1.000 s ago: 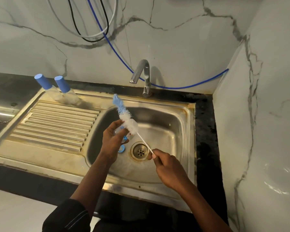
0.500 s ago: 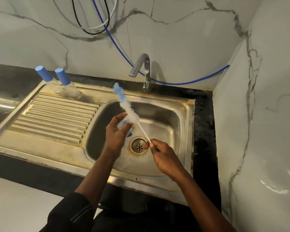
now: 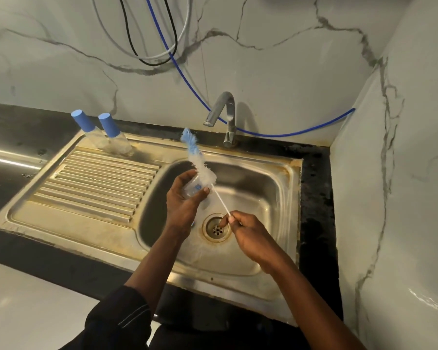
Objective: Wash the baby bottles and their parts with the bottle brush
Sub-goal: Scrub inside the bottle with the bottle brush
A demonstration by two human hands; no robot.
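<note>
A small clear bottle (image 3: pixel 196 188) is gripped in the left hand (image 3: pixel 183 205), fingers curled round it, above the sink (image 3: pixel 292 198) basin. The thin white handle of a brush (image 3: pixel 200 162) is pinched at its end by the right hand (image 3: pixel 250 236), just over the drain (image 3: pixel 216 228). The white and blue bristles are laid against the bottle's upper end and reach past it toward the tap (image 3: pixel 223 109); whether any are inside the bottle cannot be told. No running water is seen. Two more bottles (image 3: pixel 114 137), capped in blue, are stood side by side at the back of the draining board (image 3: pixel 94 183), well apart from the hands. The task is judged partly done at most: one bottle is being scrubbed, and two seem left to wash, caps on.
</note>
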